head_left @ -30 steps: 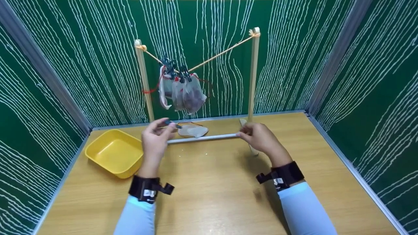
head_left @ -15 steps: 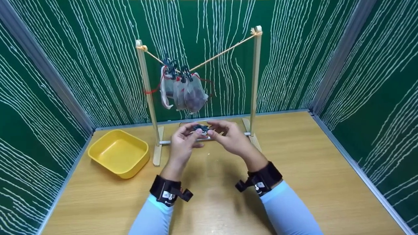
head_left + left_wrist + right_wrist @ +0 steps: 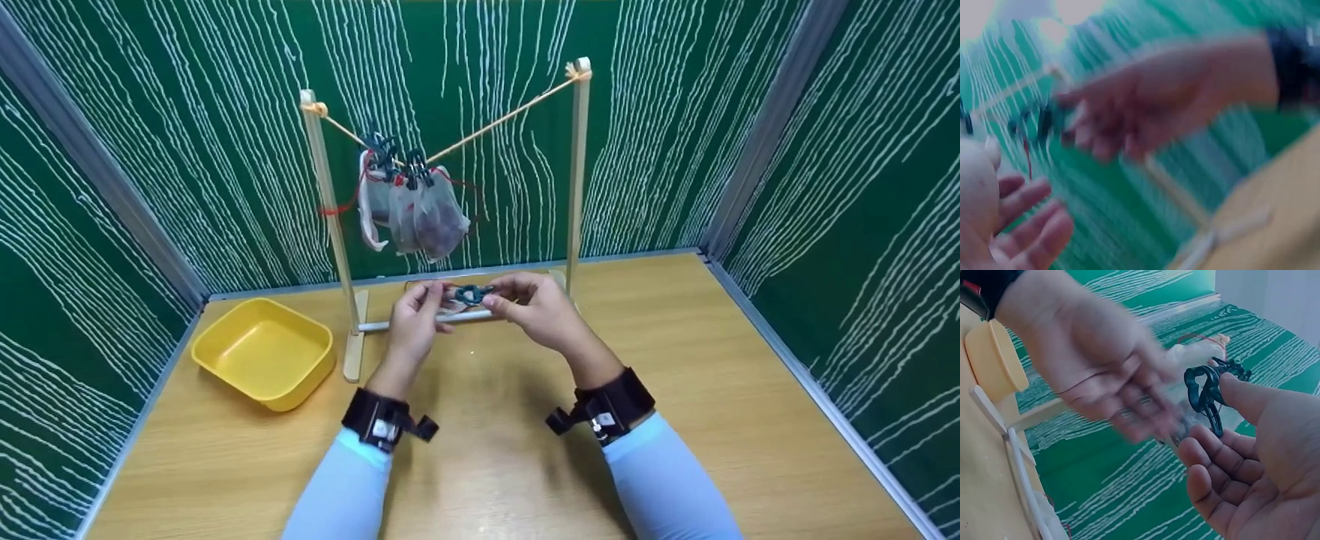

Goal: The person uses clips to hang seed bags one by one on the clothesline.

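Note:
My right hand pinches a dark green clothespin between thumb and fingers, above the stand's white crossbar. Facing it is my left hand. In the right wrist view its fingers look loosely bent, blurred and apart from the clothespin. Behind the hands a pale drawstring pouch lies on the table, partly hidden. Several similar bags, some with red strings, hang bunched from dark green clothespins at the sagging middle of an orange-yellow cord.
Two upright wooden posts carry the cord. A yellow basin stands on the table left of the stand. Green walls with white wavy lines close off the back and both sides.
The right hand has come left from the crossbar's right end to meet the left hand. The clothespin, earlier in the left hand, is now in the right, and the left has let go.

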The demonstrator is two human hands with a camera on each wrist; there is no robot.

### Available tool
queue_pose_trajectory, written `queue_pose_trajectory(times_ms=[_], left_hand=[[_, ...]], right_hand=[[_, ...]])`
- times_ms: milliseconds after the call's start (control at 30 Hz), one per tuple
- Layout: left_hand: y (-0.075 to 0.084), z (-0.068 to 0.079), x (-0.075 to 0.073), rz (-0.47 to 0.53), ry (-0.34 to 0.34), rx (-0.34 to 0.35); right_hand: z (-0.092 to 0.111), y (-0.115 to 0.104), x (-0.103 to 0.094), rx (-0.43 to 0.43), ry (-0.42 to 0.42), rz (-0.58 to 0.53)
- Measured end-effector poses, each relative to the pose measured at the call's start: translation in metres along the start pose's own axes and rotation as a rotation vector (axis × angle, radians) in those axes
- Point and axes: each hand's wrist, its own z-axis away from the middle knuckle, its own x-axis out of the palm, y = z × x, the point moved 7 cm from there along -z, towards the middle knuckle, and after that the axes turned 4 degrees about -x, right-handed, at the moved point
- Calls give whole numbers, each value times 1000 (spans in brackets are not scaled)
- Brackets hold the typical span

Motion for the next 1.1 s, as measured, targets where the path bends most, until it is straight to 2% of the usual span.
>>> queue_pose_trajectory(times_ms=[100, 167, 200, 300, 367, 467, 600, 767, 900, 1000, 1033, 1100], left_hand=[[-22, -25, -10, -404, 52, -8], [-37, -38, -13, -680, 42, -6], [-45, -43, -12, -787, 22, -6], [-61, -54, -4, -1001, -43, -3], [-67, -57, 3, -1078, -72, 12], [-72, -58, 15, -1115, -89, 18], [-70, -58, 24, -1103, -41, 49], [-57, -55, 23, -1076, 39, 123], [-38, -43, 16, -1017, 54, 238], [-29, -26, 11, -994, -8, 304], [-29, -20, 9, -998, -48, 308], [-33, -9, 6, -987, -154, 271]], right_hand=[[0, 2, -8, -1, 53, 13], [0, 4, -12, 6, 75, 25], [0, 5, -13, 14, 80, 29], [1, 7, -14, 28, 86, 38], [1, 7, -14, 30, 90, 33], [3, 8, -15, 28, 106, 23], [4, 8, -17, 24, 122, 15], [5, 4, -21, 2, 149, 12], [5, 2, -23, -11, 163, 24], [4, 2, -24, -18, 160, 23], [3, 1, -24, -23, 158, 23], [3, 1, -26, -27, 157, 20]])
